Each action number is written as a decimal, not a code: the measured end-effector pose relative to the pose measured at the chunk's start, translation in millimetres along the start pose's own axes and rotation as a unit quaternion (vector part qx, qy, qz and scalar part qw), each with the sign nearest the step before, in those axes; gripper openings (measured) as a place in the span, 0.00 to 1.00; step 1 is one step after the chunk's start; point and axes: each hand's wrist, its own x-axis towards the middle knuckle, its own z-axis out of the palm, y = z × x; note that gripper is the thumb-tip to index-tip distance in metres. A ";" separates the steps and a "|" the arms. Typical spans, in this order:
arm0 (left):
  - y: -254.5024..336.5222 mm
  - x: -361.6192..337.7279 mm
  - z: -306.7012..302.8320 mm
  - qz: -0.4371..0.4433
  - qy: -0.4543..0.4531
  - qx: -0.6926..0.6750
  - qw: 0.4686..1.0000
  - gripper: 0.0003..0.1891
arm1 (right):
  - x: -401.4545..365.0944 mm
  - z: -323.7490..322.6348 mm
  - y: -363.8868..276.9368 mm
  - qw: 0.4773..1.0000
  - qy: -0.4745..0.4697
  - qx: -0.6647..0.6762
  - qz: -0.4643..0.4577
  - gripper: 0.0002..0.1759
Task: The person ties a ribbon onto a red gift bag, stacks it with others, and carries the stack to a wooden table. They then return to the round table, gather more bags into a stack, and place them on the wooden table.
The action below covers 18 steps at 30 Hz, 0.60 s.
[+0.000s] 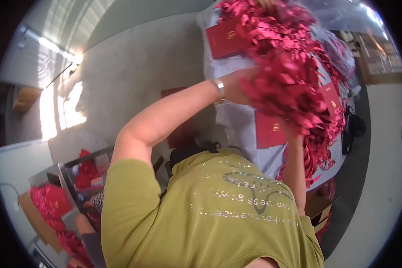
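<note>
While a box (66, 178) of red stuff sits far left of the left hand (239, 87), it and the right hand (293, 129) seem to be bunching ribbons (295, 87) between them; fingers hide, so I can't tell their grip. The next move may need gentle fingers. Past the hands, right, is a clear bag (338, 56).

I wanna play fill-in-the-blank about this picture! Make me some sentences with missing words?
1. The person's short-sleeved shirt is ____.
2. The shiny wristband is on the ____ arm.
3. Glossy ribbons coloured ____ partly hide the left hand.
4. The mark on the folder beneath the hands is ____, not silver.

Missing words: green; left; red; gold.
</note>
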 end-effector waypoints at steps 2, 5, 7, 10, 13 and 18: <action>-0.6 -30.5 15.0 -0.066 -0.030 -0.104 0.992 0.35 | -4.0 -55.8 20.8 0.830 -0.087 -0.535 -0.135 0.36; 0.8 -58.6 28.7 -0.134 -0.032 0.001 0.990 0.45 | 3.7 -53.5 34.5 0.723 -0.088 -0.653 -0.208 0.43; 5.2 -47.7 22.1 -0.173 -0.105 -0.012 0.979 0.50 | 11.3 -91.8 6.8 0.712 0.001 -0.685 -0.154 0.43; -5.0 -46.4 29.9 -0.130 -0.017 -0.047 0.990 0.49 | 14.4 -47.8 51.3 0.798 -0.091 -0.532 -0.269 0.32; -21.1 -65.7 50.6 -0.113 -0.031 0.031 0.993 0.34 | 3.4 -39.2 35.1 0.537 -0.024 -0.797 -0.276 0.32; -10.7 -50.8 43.8 -0.119 0.020 -0.027 0.992 0.28 | -105.3 107.9 46.9 0.260 0.095 -0.958 0.073 0.32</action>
